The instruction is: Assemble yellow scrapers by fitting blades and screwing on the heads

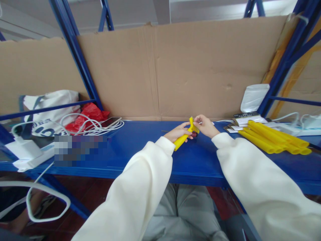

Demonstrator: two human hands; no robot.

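Observation:
My left hand (178, 132) is wrapped round a yellow tube (181, 142), which tilts over the middle of the blue shelf. At its upper end the yellow material spreads into a bent flap. The fingers of my right hand (204, 125) are closed on the edge of that flap. Just under the hands shows a small dark red thing (194, 134), mostly hidden, whose kind I cannot make out. To the right, several more yellow tubes (273, 137) lie in a pile, their open ends towards me.
Behind the blue shelf (140, 150) stands a cardboard wall (200, 67). White cables (100, 127), a red plastic bag (87, 115) and a white cloth bag (55, 103) lie left. Flat black-and-white packets (247, 118) sit by the tube pile. Blue metal posts (80, 60) frame both sides.

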